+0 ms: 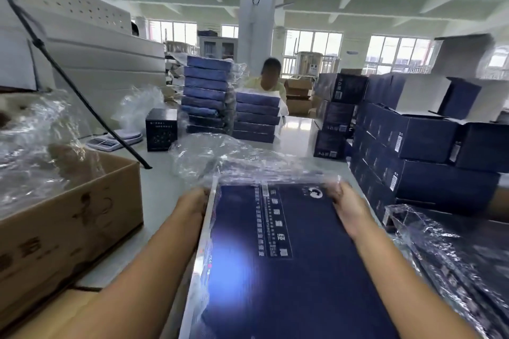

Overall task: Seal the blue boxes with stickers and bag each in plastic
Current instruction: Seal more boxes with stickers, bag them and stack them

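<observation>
Blue box sits near centre, long side running away from the camera, printed face up, glare spot on the near half. Its far end is just inside the mouth of a clear plastic bag that is crumpled on the table beyond it. Left hand clasps the box's left edge near the far corner, fingertips hidden behind the edge. Right hand grips the right edge at the far corner, fingers blurred at the bag mouth. Near right: bagged boxes lying flat. Right, further out: stacked dark blue cartons. Left: open cardboard box with loose plastic above it. Far centre: two stacks of blue boxes, a small black box and a scale to their left. A person sits behind the stacks.
</observation>
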